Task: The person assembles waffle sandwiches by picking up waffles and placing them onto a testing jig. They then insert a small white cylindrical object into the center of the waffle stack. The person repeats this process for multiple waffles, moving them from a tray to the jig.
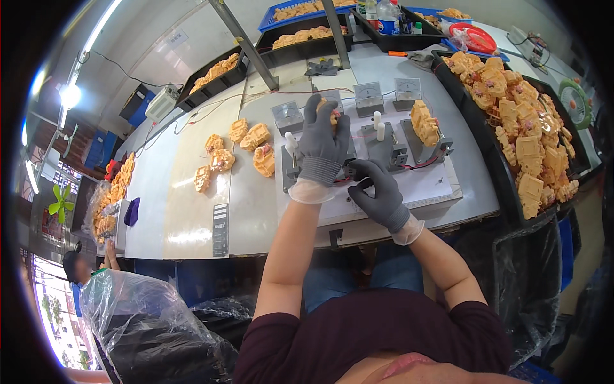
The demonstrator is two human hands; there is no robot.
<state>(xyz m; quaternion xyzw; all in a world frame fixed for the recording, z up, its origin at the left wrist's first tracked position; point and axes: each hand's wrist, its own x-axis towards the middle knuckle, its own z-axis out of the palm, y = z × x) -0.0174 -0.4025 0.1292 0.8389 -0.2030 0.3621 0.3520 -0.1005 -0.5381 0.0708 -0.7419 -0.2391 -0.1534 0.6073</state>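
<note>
Over the bench's front edge, two grey gloves are at work, close together but apart. The left hand (325, 139) reaches up and forward, fingers bent around an orange plastic piece (334, 116); the glove covers most of it, so how tightly it is gripped I can't tell. The right hand (378, 195) sits nearer the body, half curled, a gap showing between thumb and forefinger, its fingertips right beside a black clip (349, 174) at the left stand; whether they touch it is hard to say from up here.

Now the counts! Three dial meters (369, 102) line up behind the hands. Two white handles (380, 130) rise below them, one on either side of the left hand. One more orange piece (424, 123) stands upright on the right-hand stand (414, 143), red and black wires (425, 164) beside it.

Out to the left, six loose pieces (222, 160) lie on the bench (256, 221), by my count. Over on the right, one big black tray (476, 121) is heaped with pieces, too many to number. Farther left, one co-worker (105, 272) sits by another pile (105, 211).
</note>
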